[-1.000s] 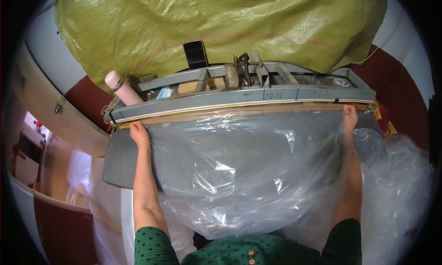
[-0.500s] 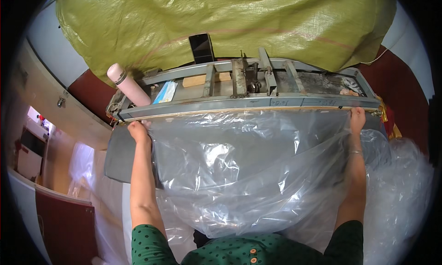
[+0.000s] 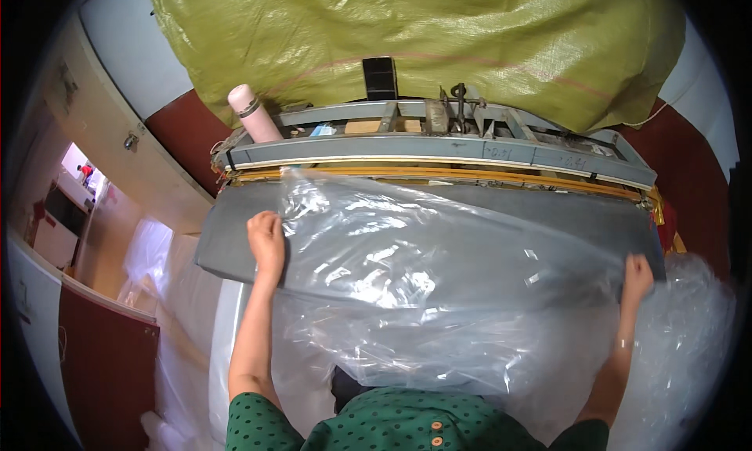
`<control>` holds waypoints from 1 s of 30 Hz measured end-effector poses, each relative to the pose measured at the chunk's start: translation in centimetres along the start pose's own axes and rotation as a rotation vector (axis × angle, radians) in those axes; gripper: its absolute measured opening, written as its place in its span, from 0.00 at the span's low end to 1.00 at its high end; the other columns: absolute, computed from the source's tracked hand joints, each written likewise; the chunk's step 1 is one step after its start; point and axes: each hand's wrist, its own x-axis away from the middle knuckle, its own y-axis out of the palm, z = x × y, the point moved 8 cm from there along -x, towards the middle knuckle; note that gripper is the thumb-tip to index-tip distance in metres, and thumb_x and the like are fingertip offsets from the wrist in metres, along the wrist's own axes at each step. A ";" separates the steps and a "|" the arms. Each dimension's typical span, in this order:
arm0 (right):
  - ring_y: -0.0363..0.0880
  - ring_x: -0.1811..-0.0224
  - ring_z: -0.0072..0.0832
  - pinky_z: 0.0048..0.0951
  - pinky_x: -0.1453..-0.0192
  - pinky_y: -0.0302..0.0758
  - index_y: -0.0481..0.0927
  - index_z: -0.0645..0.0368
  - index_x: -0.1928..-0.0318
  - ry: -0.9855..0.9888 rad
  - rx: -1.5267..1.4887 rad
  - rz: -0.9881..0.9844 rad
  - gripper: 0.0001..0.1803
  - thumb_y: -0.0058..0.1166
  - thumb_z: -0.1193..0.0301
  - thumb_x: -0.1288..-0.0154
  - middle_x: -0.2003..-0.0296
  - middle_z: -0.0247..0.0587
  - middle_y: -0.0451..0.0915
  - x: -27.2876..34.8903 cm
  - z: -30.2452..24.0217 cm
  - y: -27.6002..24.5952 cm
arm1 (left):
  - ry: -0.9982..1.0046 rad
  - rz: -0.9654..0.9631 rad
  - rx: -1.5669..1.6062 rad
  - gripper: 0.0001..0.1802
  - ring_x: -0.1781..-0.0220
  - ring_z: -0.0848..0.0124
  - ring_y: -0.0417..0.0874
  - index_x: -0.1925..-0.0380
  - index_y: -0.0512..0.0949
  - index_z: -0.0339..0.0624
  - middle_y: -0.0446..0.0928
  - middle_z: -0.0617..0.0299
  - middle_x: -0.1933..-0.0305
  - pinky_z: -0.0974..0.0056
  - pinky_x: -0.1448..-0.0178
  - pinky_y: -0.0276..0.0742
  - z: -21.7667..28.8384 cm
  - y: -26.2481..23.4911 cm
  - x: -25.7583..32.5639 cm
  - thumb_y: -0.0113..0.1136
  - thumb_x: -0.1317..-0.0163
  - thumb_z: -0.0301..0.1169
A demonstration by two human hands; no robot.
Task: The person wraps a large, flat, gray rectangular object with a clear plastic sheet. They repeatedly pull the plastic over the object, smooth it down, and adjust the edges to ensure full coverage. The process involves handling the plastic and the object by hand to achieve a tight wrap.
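A wide clear plastic sheet [image 3: 376, 263] stretches between my hands across a dark grey work surface [image 3: 235, 228] and hangs over its near edge. At the sheet's left side, my left hand [image 3: 266, 243] is closed on the film, fingers curled. My right hand [image 3: 638, 277], also closed, pinches the sheet's right corner near the surface's right end. Beyond the sheet, a long grey metal frame bar [image 3: 376, 151] stands raised over an orange-yellow strip [image 3: 470, 174]. The sheet's far edge slants, its left part close to the strip.
A pink bottle [image 3: 254, 114] leans in the frame's left end. A dark phone [image 3: 380, 78] rests against the yellow-green woven cover [image 3: 501, 36] behind. Crumpled clear plastic [image 3: 685, 333] is heaped on the right. A door [image 3: 117, 122] stands at the left.
Both hands have drawn back toward me from the frame, pulling the sheet's far edge with them. The frame bar has risen, showing the orange-yellow strip beneath.
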 end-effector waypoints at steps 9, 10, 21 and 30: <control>0.75 0.72 0.46 0.43 0.68 0.70 0.76 0.62 0.75 -0.080 0.607 -0.678 0.08 0.50 0.69 0.46 0.76 0.50 0.76 15.5 14.9 -4.8 | 0.064 -0.321 0.719 0.06 0.64 0.65 0.80 0.66 0.77 0.35 0.78 0.53 0.59 0.67 0.61 0.74 16.8 1.7 3.5 0.55 0.44 0.22; 0.75 0.72 0.46 0.43 0.68 0.70 0.76 0.61 0.75 -0.140 0.619 -0.711 0.08 0.50 0.69 0.47 0.76 0.49 0.76 15.3 13.1 -4.3 | 0.090 -0.339 0.773 0.05 0.65 0.71 0.79 0.67 0.77 0.35 0.78 0.53 0.56 0.70 0.62 0.73 18.5 1.4 3.7 0.54 0.43 0.22; 0.71 0.47 0.43 0.36 0.45 0.68 0.71 0.60 0.48 -0.821 -0.485 -0.697 0.27 0.60 0.66 0.50 0.50 0.48 0.72 9.5 -41.3 4.5 | 0.118 -0.214 0.752 0.07 0.63 0.57 0.81 0.67 0.77 0.37 0.75 0.47 0.51 0.64 0.62 0.76 24.2 1.5 6.8 0.57 0.47 0.22; 0.74 0.70 0.23 0.25 0.65 0.70 0.74 0.62 0.71 -0.283 -1.003 -0.814 0.06 0.44 0.77 0.39 0.75 0.35 0.75 10.3 -40.5 15.5 | 0.309 -0.154 0.304 0.29 0.34 0.52 0.58 0.47 0.68 0.41 0.64 0.52 0.39 0.50 0.36 0.52 18.8 -6.4 3.2 0.64 0.52 0.32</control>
